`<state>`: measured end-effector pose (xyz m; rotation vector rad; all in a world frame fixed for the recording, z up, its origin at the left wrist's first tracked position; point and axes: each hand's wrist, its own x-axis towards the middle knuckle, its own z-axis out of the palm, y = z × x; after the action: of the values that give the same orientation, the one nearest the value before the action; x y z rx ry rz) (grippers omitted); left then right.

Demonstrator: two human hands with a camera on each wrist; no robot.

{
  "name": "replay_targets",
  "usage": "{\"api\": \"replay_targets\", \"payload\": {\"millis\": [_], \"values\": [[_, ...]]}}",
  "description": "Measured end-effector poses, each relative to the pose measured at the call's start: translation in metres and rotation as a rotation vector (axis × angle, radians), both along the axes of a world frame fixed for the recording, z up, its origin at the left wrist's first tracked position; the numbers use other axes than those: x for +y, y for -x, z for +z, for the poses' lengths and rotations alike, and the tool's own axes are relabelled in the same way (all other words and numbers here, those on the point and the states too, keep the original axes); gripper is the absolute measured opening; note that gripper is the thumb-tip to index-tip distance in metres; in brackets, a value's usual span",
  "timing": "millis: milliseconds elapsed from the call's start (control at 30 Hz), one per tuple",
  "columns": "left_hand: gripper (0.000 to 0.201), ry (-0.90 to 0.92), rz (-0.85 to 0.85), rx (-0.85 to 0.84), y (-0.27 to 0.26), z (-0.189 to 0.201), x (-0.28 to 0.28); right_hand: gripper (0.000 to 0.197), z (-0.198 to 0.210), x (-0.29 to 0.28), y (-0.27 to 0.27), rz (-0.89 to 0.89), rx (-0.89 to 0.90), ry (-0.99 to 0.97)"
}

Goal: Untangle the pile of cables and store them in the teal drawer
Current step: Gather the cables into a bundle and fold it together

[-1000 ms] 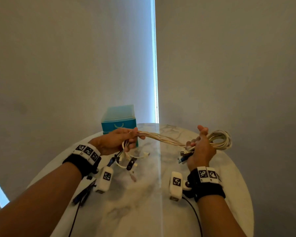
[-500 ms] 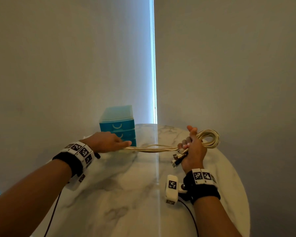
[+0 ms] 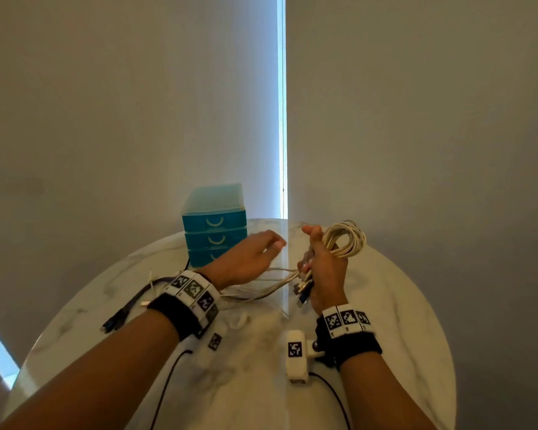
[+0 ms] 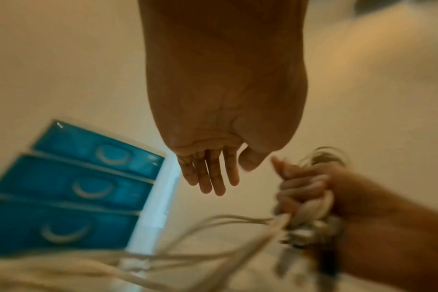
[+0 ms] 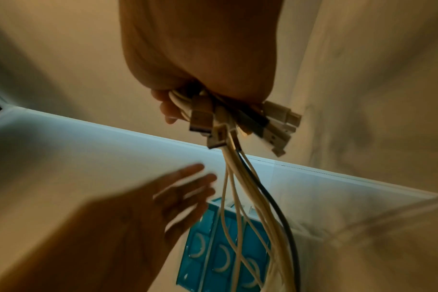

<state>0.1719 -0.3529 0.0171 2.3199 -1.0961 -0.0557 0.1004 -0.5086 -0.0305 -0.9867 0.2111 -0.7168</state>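
The right hand [image 3: 325,268] is closed in a fist around a bundle of cream cables [image 3: 343,240], thumb up; a coiled loop of them stands above and beyond the fist, and a cluster of plug ends [image 5: 240,122] sticks out below it, one of them dark. From the fist the loose cable tails [image 3: 261,290] run leftward, sagging down to the marble surface [image 3: 401,321], passing beneath the left hand [image 3: 249,259]. That left hand hovers just beside the right one, palm down, fingers [image 4: 213,177] straight and slightly spread, gripping nothing; it is blurred in the right wrist view. Behind the left hand, at the far edge of the surface, stands the teal drawer unit [image 3: 215,225], three drawers stacked, each with a pale curved handle, all of them closed. On the surface to the left of the left wrist lies a dark cable [image 3: 131,305] together with some thin white ones.
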Motion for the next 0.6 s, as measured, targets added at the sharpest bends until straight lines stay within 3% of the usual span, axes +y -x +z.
{"api": "replay_targets", "payload": {"millis": [100,167,333,500,600], "values": [[0.077,-0.015,-0.100,0.317,0.031,-0.009,-0.030,0.028,0.004,0.002,0.003,-0.027,0.021,0.029],[0.086,-0.088,-0.108,0.366,0.032,-0.020,-0.036,0.026,0.004,-0.002,0.004,-0.050,0.039,0.016],[0.097,-0.146,0.007,0.237,0.014,-0.037,-0.026,0.025,0.002,-0.013,0.002,-0.034,0.044,-0.129],[0.074,-0.141,0.024,0.099,0.005,-0.030,-0.012,0.022,0.002,-0.021,0.004,-0.162,0.131,-0.008],[0.075,-0.240,0.031,-0.090,0.004,-0.030,-0.001,0.023,0.005,-0.025,0.007,-0.251,0.171,0.016]]}}
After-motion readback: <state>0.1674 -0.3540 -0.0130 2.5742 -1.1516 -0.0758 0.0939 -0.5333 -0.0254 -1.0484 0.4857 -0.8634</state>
